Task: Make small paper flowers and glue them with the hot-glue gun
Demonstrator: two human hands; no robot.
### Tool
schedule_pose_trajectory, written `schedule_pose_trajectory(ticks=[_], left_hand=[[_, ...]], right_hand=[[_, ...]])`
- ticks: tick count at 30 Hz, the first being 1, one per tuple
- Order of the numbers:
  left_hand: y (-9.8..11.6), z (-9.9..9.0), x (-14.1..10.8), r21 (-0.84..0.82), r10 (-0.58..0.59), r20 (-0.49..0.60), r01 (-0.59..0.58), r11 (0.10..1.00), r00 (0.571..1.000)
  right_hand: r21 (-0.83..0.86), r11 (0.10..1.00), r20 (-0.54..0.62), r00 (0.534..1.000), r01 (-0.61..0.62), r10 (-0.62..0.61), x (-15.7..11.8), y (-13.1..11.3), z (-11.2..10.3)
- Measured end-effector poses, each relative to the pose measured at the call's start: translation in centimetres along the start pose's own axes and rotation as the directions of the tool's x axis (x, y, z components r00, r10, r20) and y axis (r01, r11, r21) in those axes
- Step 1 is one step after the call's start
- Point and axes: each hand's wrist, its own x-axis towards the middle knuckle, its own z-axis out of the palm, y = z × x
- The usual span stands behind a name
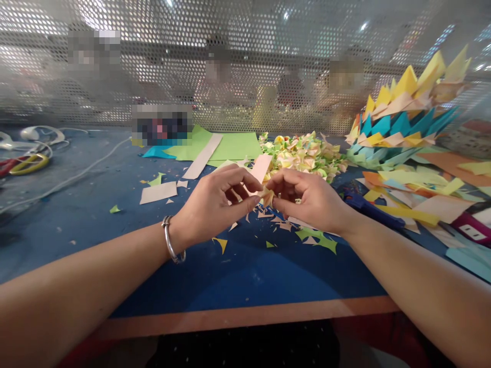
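Between my two hands is a small folded paper flower (267,196) in pale peach. My left hand (222,200), with a silver bangle at the wrist, pinches its left side between thumb and fingers. From the other side, the thumb and fingertips of my right hand (307,197) close on it too. Just behind the hands lies a heap of small paper flowers (303,153) in cream, yellow and green. A pale pink paper strip (261,167) stands out behind my fingers. Paper scraps (282,223) are scattered under and around the hands.
Green paper sheets (233,145) and a long pale strip (203,156) lie at the back. A layered folded-paper piece (406,117) stands back right, near coloured strips (414,184) and a blue-handled tool (372,209). Left are white earphones (42,134) with a cable. A perforated metal screen (238,66) borders the table.
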Motion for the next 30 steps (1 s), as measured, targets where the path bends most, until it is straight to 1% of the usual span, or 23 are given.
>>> schedule_pose_trajectory(ticks=[2, 5, 9, 15, 18, 22, 30], left_hand=[[-0.2, 0.1, 0.1, -0.042, -0.023, -0.009, 0.023, 0.999, 1.000], [-0.5, 0.3, 0.2, -0.165, -0.055, 0.024, 0.058, 0.984, 0.998], [-0.8, 0.4, 0.4, -0.351, -0.100, 0.097, 0.128, 0.928, 0.990], [-1.0, 0.3, 0.8, -0.516, -0.153, 0.155, 0.212, 0.830, 0.976], [-1.2, 0.2, 1.0, -0.554, -0.175, 0.185, 0.249, 0.794, 0.967], [-1.5, 0.1, 1.1, -0.581, -0.165, 0.220, 0.265, 0.770, 0.961], [-1.9, 0.1, 1.1, -0.591, -0.129, 0.226, 0.241, 0.770, 0.965]], right_hand=[[-0.003, 1.000, -0.005, 1.000, 0.002, -0.002, 0.0, 0.0, 0.0], [0.005, 1.000, -0.009, 1.000, -0.006, 0.006, 0.1, 0.0, 0.0], [0.019, 1.000, -0.008, 1.000, -0.016, 0.016, 0.1, 0.0, 0.0], [0.034, 0.999, 0.004, 0.999, -0.040, 0.040, 0.0, 0.3, 0.0], [0.045, 0.998, 0.004, 0.999, -0.035, 0.035, 0.0, 0.3, -0.1], [0.042, 0.999, 0.008, 1.000, -0.025, 0.025, 0.0, 0.2, -0.2], [0.062, 0.998, 0.019, 1.000, -0.006, 0.004, -0.1, 0.0, -0.1]])
